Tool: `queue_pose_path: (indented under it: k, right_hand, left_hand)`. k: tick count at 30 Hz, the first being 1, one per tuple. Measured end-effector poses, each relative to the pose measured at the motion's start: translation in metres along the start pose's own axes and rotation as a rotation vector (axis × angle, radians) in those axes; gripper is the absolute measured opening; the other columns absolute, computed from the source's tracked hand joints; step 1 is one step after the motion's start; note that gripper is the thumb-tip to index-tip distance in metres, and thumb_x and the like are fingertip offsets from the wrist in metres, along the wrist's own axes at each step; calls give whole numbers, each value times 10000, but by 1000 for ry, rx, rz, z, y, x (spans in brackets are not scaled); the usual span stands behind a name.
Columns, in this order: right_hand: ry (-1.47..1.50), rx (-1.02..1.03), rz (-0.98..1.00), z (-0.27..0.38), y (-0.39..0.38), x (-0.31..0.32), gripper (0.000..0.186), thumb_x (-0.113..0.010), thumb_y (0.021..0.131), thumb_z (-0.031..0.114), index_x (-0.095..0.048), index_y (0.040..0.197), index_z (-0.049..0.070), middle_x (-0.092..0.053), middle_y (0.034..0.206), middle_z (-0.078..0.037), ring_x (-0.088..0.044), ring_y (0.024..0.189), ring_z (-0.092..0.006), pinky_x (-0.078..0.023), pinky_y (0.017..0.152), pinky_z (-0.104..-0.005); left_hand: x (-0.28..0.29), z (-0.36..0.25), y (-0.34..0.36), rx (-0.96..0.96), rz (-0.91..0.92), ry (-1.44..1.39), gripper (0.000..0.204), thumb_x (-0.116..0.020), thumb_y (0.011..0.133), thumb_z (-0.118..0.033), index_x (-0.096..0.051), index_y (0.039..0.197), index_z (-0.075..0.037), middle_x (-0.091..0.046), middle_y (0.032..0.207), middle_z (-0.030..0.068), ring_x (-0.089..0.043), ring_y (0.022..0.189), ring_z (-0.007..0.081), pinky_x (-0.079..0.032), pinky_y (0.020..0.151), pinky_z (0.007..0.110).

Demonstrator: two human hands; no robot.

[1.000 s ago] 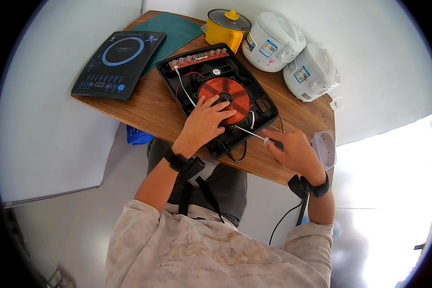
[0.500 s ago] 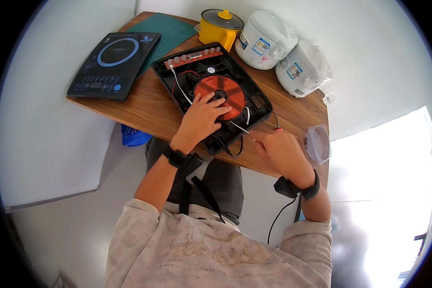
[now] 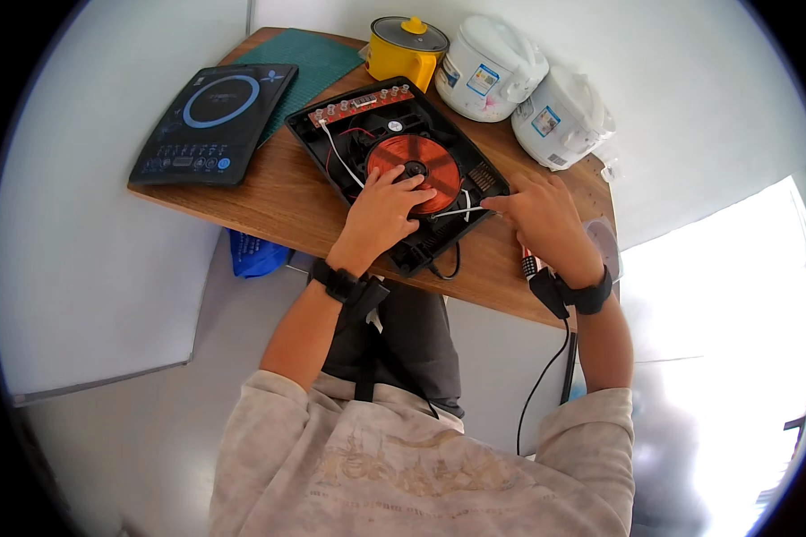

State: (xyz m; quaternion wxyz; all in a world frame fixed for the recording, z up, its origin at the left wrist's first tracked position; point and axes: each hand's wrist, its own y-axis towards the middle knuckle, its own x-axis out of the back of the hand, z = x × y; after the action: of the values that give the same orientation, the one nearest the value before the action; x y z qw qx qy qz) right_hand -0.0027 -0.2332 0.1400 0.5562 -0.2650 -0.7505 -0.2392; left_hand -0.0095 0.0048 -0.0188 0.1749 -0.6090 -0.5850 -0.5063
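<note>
An opened black induction cooker lies on the wooden desk, showing a copper coil, a red circuit board and loose wires. My left hand lies over the lower left of the coil, fingers spread on it. My right hand grips a thin metal screwdriver lying almost horizontal, its tip at the coil's lower edge, where the exact contact is too small to tell. A red-and-black handled tool is partly visible beneath my right hand.
A closed induction cooker and green cutting mat are at the left. A yellow pot and two white rice cookers line the back. A clear plastic container sits at the right, partly behind my wrist.
My right hand has moved up and away from me, swinging the screwdriver shaft from a slope to nearly level. My left hand remains on the coil.
</note>
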Motion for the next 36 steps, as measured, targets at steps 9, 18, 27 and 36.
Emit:
queue_pose_path:
  k: [9,18,27,36]
  right_hand:
    - [-32,5,-71,5,-16,-10,462,-623,809,-7,-783,1186,208,-600,972,-82,-606,941,-278,-464,864,-392]
    - [68,-44,3,1,-18,-13,518,-641,764,-41,-771,1205,198,-617,955,-74,-612,960,-283,-472,840,-403]
    - [153,-74,-4,-2,-25,-16,524,-656,723,-51,-767,1189,163,-604,942,-93,-606,950,-317,-475,835,-419]
    - [230,-56,17,-10,-26,-16,419,-671,818,56,-758,1206,184,-658,933,-93,-662,872,-307,-530,750,-444]
  left_hand:
    - [-2,3,0,-6,0,4,593,-799,781,-185,-684,1360,-237,-597,1487,57,-460,1434,343,-326,1211,570]
    - [1,1,-2,5,-3,-5,590,-797,775,-181,-685,1353,-234,-591,1487,57,-461,1432,336,-337,1208,555]
    - [1,-2,-1,-1,4,23,598,-786,777,-166,-682,1361,-242,-593,1482,48,-462,1431,323,-347,1201,553]
    - [3,-4,-1,-8,-10,20,592,-793,773,-164,-688,1351,-237,-597,1472,47,-467,1424,322,-350,1202,546]
